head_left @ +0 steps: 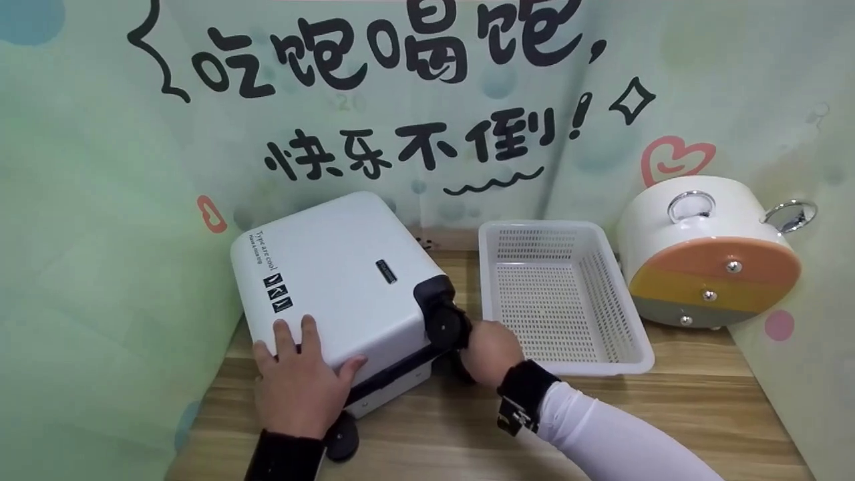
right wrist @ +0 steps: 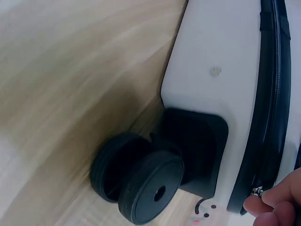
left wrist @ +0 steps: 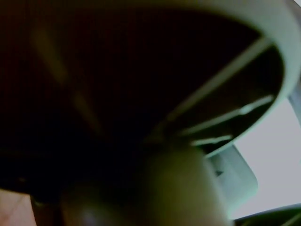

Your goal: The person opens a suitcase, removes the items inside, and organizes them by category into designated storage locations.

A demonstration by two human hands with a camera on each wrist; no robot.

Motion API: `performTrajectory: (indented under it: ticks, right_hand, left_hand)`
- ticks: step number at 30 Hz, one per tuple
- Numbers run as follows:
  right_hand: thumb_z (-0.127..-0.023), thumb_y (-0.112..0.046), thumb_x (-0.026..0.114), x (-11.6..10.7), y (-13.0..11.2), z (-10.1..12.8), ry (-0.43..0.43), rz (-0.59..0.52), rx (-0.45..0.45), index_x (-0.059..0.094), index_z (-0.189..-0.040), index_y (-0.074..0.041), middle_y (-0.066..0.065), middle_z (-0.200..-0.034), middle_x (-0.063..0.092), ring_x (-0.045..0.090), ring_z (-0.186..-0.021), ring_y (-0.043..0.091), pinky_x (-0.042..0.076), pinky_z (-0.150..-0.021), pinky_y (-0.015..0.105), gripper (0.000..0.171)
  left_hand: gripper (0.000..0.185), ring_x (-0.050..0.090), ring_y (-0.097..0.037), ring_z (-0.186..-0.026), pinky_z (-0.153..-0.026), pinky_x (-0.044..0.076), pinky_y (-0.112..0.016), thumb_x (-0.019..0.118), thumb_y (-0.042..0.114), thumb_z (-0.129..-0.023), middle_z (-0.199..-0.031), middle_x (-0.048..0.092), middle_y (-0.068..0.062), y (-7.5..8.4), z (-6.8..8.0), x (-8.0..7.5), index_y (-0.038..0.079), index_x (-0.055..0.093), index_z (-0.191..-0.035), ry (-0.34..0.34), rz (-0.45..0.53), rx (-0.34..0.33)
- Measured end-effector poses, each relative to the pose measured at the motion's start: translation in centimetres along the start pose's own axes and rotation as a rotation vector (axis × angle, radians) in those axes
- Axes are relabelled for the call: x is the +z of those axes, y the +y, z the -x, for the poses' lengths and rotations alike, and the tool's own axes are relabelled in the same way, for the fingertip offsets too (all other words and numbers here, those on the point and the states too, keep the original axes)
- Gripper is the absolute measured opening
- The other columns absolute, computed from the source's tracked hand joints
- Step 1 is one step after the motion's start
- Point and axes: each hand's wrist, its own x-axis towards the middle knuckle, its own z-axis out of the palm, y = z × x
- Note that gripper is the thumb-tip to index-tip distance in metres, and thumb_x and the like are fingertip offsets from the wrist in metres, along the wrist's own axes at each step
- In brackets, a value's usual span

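A small white suitcase [head_left: 327,260] lies on its side on the wooden table, with black lettering on its upper face. My left hand [head_left: 297,391] rests on that face near the front edge, fingers spread. At the suitcase's right corner, beside a black wheel, is my right hand [head_left: 493,353], its fingertips partly hidden in the head view. In the right wrist view its thumb and finger pinch the metal zipper pull [right wrist: 257,191] at the end of the black zipper [right wrist: 273,94]. A double caster wheel [right wrist: 157,188] shows close by. A dark, blurred wheel [left wrist: 254,113] fills the left wrist view.
Right of the suitcase stands a white perforated plastic basket [head_left: 633,357]. Behind it to the right is a white rounded drawer box [head_left: 701,200] with orange, yellow and grey bands and metal handles. A printed cloth backdrop [head_left: 100,200] surrounds the wooden tabletop [head_left: 601,414].
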Motion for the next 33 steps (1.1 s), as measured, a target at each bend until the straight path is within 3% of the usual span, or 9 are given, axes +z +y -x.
performTrajectory:
  ticks: [7,15,19,24,33]
  right_hand:
    - [-0.087,-0.005,0.072,0.7,-1.1,1.0,0.011,0.033,-0.147,0.062,-0.066,-0.007,0.011,-0.063,0.063,0.063,-0.056,0.031,0.053,-0.051,0.047,0.023]
    - [-0.090,-0.006,0.070,1.2,-1.3,0.6,0.000,0.074,-0.151,0.062,-0.067,-0.006,0.012,-0.063,0.063,0.064,-0.056,0.032,0.054,-0.052,0.048,0.024]
    - [-0.090,-0.007,0.071,1.2,-1.3,0.1,-0.009,0.086,-0.142,0.064,-0.070,-0.005,0.013,-0.064,0.063,0.064,-0.056,0.032,0.055,-0.052,0.049,0.022]
    - [-0.091,-0.008,0.072,1.0,-1.1,-0.3,-0.014,0.099,-0.126,0.066,-0.072,-0.005,0.011,-0.064,0.063,0.064,-0.057,0.030,0.055,-0.053,0.047,0.021]
    - [-0.096,-0.009,0.069,0.6,-1.1,-1.4,-0.018,0.063,-0.079,0.065,-0.074,-0.005,0.012,-0.066,0.065,0.065,-0.060,0.031,0.055,-0.055,0.048,0.022]
  left_hand:
    - [0.105,0.032,-0.073,-0.135,-0.088,0.050,-0.080,0.068,0.069,-0.092,-0.160,0.027,-0.043,0.6,-0.3,0.1,-0.004,0.036,-0.160,-0.019,-0.006,-0.018]
    - [0.104,0.032,-0.076,-0.134,-0.087,0.049,-0.081,0.068,0.067,-0.094,-0.158,0.027,-0.046,0.9,0.1,0.2,-0.006,0.035,-0.160,-0.039,-0.021,-0.029]
    - [0.099,0.033,-0.075,-0.133,-0.083,0.052,-0.079,0.066,0.063,-0.097,-0.157,0.029,-0.046,0.8,0.5,-0.2,-0.008,0.037,-0.158,-0.029,-0.006,0.004]
    - [0.092,0.034,-0.072,-0.134,-0.091,0.051,-0.076,0.068,0.055,-0.099,-0.156,0.031,-0.046,0.5,1.0,-0.7,-0.011,0.039,-0.156,-0.032,0.022,0.058]
    - [0.083,0.040,-0.071,-0.130,-0.090,0.052,-0.074,0.069,0.048,-0.100,-0.154,0.037,-0.045,0.9,1.7,-1.4,-0.012,0.044,-0.153,-0.023,0.036,0.084]
